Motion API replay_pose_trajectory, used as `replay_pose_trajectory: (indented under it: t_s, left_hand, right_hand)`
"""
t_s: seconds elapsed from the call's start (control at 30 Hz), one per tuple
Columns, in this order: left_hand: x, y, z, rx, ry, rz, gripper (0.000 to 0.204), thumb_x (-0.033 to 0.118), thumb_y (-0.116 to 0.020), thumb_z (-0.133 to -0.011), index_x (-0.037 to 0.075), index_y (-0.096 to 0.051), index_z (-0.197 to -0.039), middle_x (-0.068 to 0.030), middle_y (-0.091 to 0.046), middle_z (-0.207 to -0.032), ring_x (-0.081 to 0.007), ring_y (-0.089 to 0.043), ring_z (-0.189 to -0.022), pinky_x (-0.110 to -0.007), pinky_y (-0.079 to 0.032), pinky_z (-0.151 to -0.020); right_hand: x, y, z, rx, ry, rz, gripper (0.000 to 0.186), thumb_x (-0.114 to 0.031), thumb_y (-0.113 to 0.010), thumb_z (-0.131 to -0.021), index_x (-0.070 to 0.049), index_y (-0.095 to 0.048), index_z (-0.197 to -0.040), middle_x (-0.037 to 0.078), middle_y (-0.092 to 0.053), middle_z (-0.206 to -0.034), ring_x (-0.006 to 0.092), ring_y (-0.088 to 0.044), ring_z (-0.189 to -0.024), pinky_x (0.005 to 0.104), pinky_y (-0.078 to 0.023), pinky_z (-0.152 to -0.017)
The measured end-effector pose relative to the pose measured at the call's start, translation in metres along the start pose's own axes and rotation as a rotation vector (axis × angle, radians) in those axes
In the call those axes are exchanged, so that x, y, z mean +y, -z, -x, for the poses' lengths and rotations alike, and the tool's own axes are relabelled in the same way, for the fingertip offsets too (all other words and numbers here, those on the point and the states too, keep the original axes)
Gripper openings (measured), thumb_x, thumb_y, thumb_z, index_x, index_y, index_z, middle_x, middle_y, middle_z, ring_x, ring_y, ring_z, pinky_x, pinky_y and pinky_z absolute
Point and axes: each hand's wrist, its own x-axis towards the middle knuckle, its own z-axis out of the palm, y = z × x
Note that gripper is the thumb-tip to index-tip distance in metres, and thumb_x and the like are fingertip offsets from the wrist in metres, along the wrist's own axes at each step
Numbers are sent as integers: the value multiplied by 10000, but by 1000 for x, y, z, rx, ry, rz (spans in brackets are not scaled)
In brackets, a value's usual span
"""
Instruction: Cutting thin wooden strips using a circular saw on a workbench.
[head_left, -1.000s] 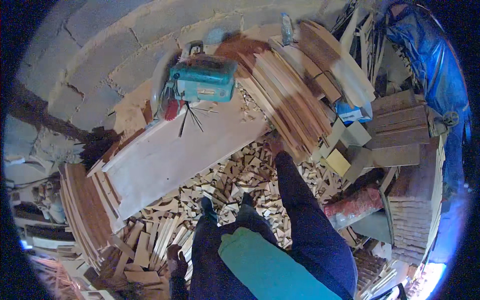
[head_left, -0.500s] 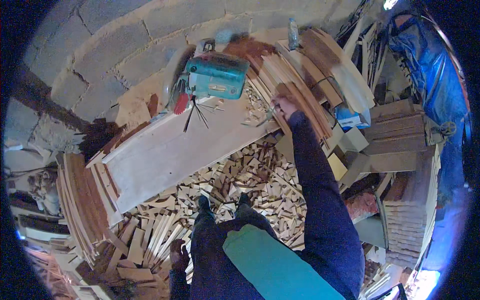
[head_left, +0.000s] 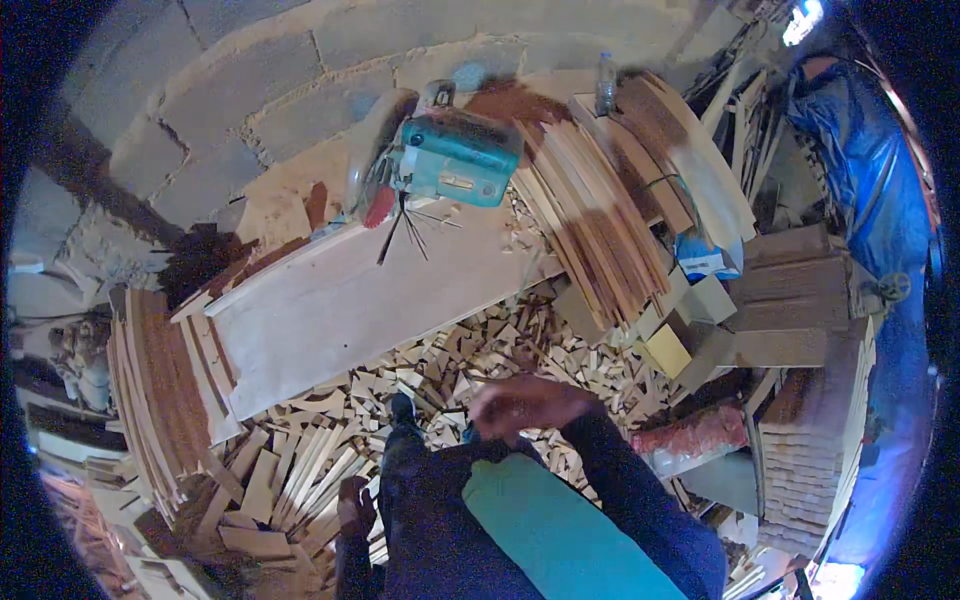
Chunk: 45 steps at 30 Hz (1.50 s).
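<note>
The right hand (head_left: 525, 405) hangs close to the body, blurred, so I cannot tell if its fingers are spread or pinching. The left hand is not seen. Just past the fingers, small wood scraps (head_left: 440, 370) cover the floor (cut bits fall there). Farther on lies the long board (head_left: 350, 300), flat for cutting. Beyond it sits the teal saw (head_left: 455, 160), with thin wood strips (head_left: 590, 220) stacked beside.

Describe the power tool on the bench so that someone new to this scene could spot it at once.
Start at the long pale wooden board lying on the bench before the block wall. At its far end, left of the fanned stack of thin wood strips, sits the power saw. Its teal body is the only bright-coloured thing on the board.
</note>
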Motion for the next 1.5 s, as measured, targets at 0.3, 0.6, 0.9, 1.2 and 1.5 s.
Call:
replay_pose_trajectory:
  t_s: [0.3, 0.6, 0.9, 1.2, 1.5]
  left_hand:
    - [-11, 49, -64, 216, -124, -296, 306, 107, -565, -919, 16, -596, -1210, -243, -622, -1114, -459, -594, -1090, -550, -512, -909]
    - [-70, 214, -82, 556, 143, -594, 271, 28, -598, -852, -14, -594, -1120, -216, -626, -1124, -428, -594, -1015, -527, -521, -866]
    - [-203, 388, -71, 1084, 597, -626, 310, 103, -679, -841, 62, -621, -1143, -225, -609, -1121, -428, -587, -1038, -513, -484, -924]
    - [-296, 483, -40, 670, 932, -622, 766, 512, -749, -848, 58, -477, -1400, -236, -502, -1421, -441, -510, -1281, -587, -403, -1071]
    - [-409, 503, -41, 225, 1054, -486, 1360, 855, -731, -646, 13, -253, -1602, -246, -247, -1668, -423, -278, -1528, -606, -226, -1228]
  right_hand:
    - [-220, -71, -74, -972, 504, -161, 168, -158, -749, -922, -68, -620, -982, 87, -618, -773, 183, -582, -614, 324, -419, -539]
    - [-255, -159, -170, -1196, 691, -332, 322, -255, -803, -930, -22, -588, -982, 50, -563, -773, 132, -517, -522, 313, -377, -491]
    - [-247, -197, -261, -1270, 545, -280, 222, -87, -700, -917, -26, -668, -1128, 106, -668, -923, 197, -643, -717, 310, -510, -641]
    - [32, -114, -312, -87, -201, 208, 309, -152, -616, -993, 6, -599, -1259, 60, -672, -989, 140, -640, -804, 336, -532, -714]
    - [175, -84, -269, 73, -579, 207, 215, -209, -639, -1001, -51, -620, -1146, 65, -651, -939, 175, -615, -802, 356, -512, -710]
